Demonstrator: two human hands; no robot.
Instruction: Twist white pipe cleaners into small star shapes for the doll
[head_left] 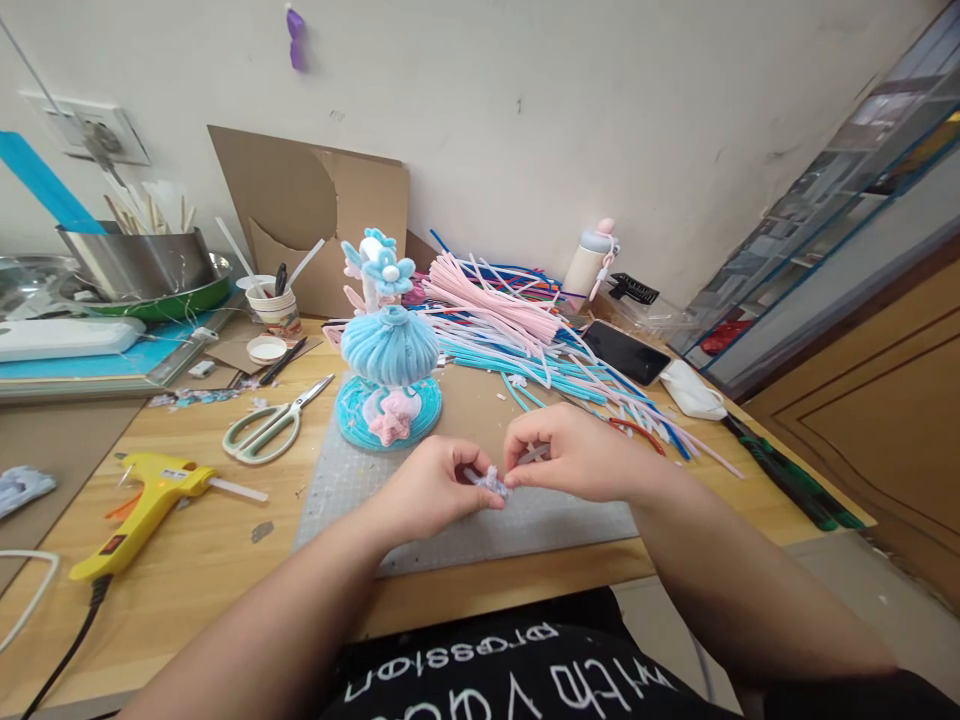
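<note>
Over the grey cutting mat [322,520], my left hand [435,485] pinches a small pale lilac pipe cleaner piece [492,481], which looks twisted or bunched. My right hand [574,455] has its thumb and finger closed at the other end of the same piece, and a pale strand shows inside its curled fingers. Just beyond my left hand stands a blue fuzzy figure [390,345] with a pleated, shell-like body, flowers on top and a pink star on its round base. The exact shape of the held piece is partly hidden by my fingertips.
On the left lie a yellow glue gun [146,505] and green-handled scissors [274,425]. Behind the mat is a pile of pink, blue and white pipe cleaners [495,310]. A phone [626,352], a bottle [589,265] and green-handled pliers [787,480] are on the right.
</note>
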